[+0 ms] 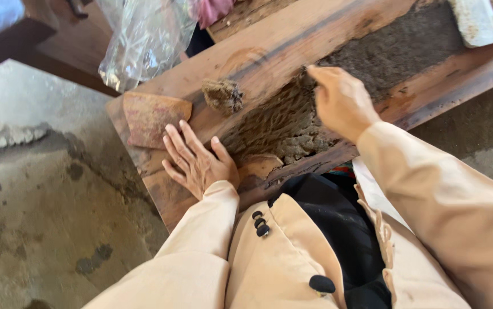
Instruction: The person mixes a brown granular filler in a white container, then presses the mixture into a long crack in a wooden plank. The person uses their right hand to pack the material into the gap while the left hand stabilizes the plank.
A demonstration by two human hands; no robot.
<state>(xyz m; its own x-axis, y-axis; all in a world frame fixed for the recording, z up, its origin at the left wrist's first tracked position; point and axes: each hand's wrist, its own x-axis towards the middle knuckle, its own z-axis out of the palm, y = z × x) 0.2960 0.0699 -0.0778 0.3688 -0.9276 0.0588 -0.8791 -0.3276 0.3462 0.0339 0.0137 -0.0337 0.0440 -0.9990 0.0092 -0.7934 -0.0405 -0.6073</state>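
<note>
My left hand (pixel 196 161) lies flat, fingers apart, on a long wooden board (pixel 269 54), next to a flat reddish-brown shard (pixel 152 117). My right hand (pixel 341 102) hovers with fingers drawn together over a spread layer of dark grey-brown clay (pixel 283 129) on the board, fingertips touching its ridged surface. A small rough lump of the same clay (pixel 222 95) sits on the board between shard and layer. Both sleeves are pale beige.
A clear plastic bag (pixel 143 37) lies at the board's upper left. A white basin's edge (pixel 475 26) shows at top right. Stained concrete floor (pixel 40 189) lies to the left. A dark wooden bench corner (pixel 6 34) is at top left.
</note>
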